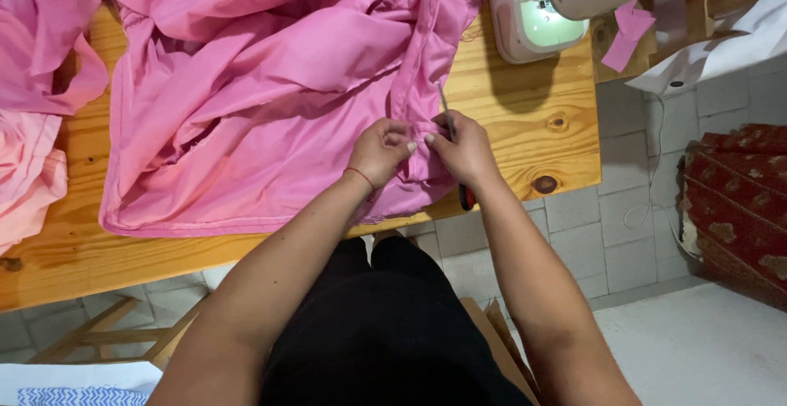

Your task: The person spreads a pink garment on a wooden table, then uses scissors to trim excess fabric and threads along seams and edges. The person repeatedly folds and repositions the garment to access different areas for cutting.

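A large pink cloth lies spread and rumpled over a wooden table, reaching from the far edge down to the near edge, where both hands work on it side by side. The left hand is curled, its fingertips pinching a fold of the cloth close to the table's near edge; a thin red string circles its wrist. The right hand sits just beside it, thumbs nearly touching, and pinches the same fold while also gripping a slim tool: a grey metal tip sticks up past the fingers and a red handle end shows below the wrist. What kind of tool it is cannot be told. The fold between the hands belongs to a seamed strip that runs up the cloth's right side. A white sewing machine stands at the table's far right corner, well apart from the hands. More pink fabric is piled at the left.
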